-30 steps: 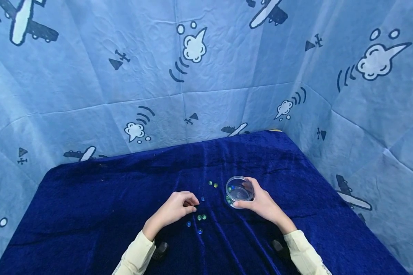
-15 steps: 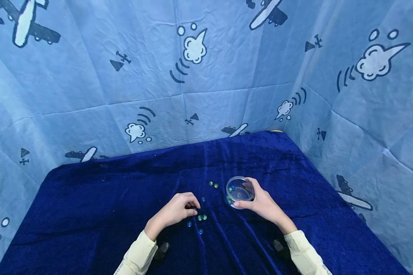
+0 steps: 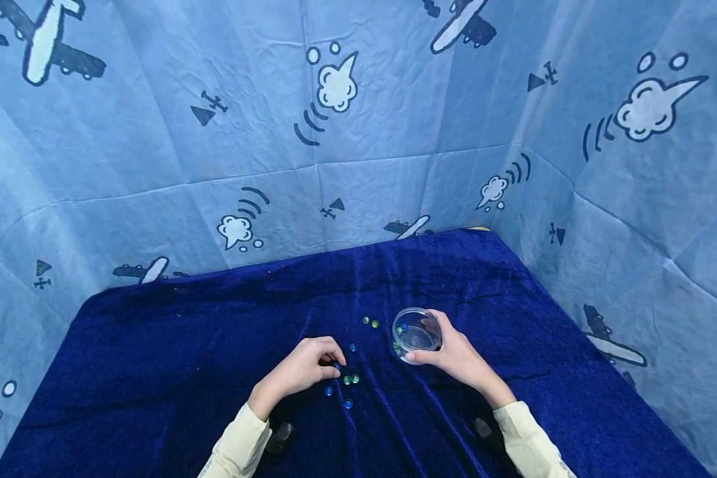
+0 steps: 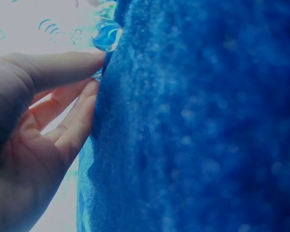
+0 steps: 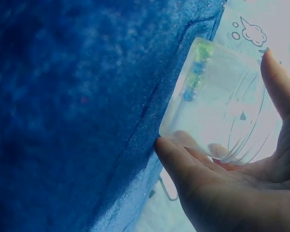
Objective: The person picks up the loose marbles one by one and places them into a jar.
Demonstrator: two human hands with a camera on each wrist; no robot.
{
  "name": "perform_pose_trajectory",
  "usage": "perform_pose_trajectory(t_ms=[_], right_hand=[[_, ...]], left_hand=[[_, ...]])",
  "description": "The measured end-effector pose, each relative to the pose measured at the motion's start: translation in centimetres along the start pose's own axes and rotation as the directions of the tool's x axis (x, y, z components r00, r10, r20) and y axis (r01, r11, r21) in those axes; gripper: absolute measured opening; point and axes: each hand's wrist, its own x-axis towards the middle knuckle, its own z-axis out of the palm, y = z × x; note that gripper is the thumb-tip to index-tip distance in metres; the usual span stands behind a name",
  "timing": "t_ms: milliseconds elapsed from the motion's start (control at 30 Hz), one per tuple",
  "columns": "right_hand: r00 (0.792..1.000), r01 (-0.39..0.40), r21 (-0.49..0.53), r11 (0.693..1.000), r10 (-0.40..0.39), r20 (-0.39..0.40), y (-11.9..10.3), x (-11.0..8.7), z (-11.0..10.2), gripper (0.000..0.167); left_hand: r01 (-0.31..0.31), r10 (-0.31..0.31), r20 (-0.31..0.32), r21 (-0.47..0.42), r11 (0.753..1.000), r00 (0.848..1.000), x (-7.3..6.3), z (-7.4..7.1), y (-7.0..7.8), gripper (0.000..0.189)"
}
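Note:
My left hand [image 3: 303, 365] is low over the blue cloth, thumb and fingertips pinching a blue marble [image 3: 337, 366] that is mostly hidden between them. Close by lie green marbles [image 3: 347, 380] and blue marbles [image 3: 349, 403]; a swirled blue-and-clear marble [image 4: 107, 36] shows just past the fingers in the left wrist view. My right hand [image 3: 459, 355] grips a round clear plastic tub [image 3: 421, 340] from its right side, thumb and fingers around the wall. Several green and blue marbles [image 5: 195, 79] rest at the bottom of the tub, which stands on the cloth, its top uncovered.
Dark blue velvety cloth [image 3: 215, 345] with folds covers the table. Two greenish-yellow marbles [image 3: 370, 322] lie left of the tub, farther back. Light blue fabric [image 3: 275, 153] printed with planes and clouds hangs behind and at the sides. A dark object [image 3: 281, 438] sits by the left cuff.
My left fingers have come down and closed in on a blue marble, the thumb drawing nearer the fingertips. The right hand and the tub have stayed in place.

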Motion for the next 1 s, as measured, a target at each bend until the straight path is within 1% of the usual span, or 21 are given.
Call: perform_pose_trajectory(t_ms=[167,267,333,467,600,833,1000], right_hand=[[1.0,-0.014,0.01,1.0,0.014,0.008,-0.1,-0.1,-0.1,0.092],[1.0,-0.021,0.012,1.0,0.021,0.012,-0.2,-0.2,-0.1,0.091],[1.0,-0.021,0.012,1.0,0.021,0.012,-0.3,-0.2,-0.1,0.091],[1.0,-0.016,0.007,1.0,0.015,0.009,-0.2,-0.1,-0.1,0.091],[1.0,-0.014,0.006,1.0,0.013,0.006,-0.2,-0.1,-0.2,0.091],[1.0,0.0,0.009,1.0,0.0,-0.006,-0.1,-0.1,-0.1,0.091],[1.0,0.001,0.004,1.0,-0.001,-0.012,-0.2,-0.1,0.0,0.091]], left_hand=[[-0.019,0.02,-0.013,0.009,1.0,1.0,0.0,0.2,-0.2,0.015],[-0.031,0.031,-0.037,0.005,0.999,0.999,0.1,0.2,-0.2,0.012],[-0.027,0.027,-0.056,-0.002,1.0,0.998,0.2,0.2,0.0,0.01],[-0.007,0.003,-0.089,-0.042,0.999,0.996,0.4,-0.2,0.7,0.008],[-0.019,0.01,-0.109,-0.074,0.997,0.994,0.8,-0.4,1.3,0.006],[-0.046,0.04,-0.146,-0.038,0.998,0.988,1.7,-0.5,2.5,0.006],[-0.07,0.065,-0.175,-0.023,0.997,0.982,2.7,-0.3,3.3,0.008]])
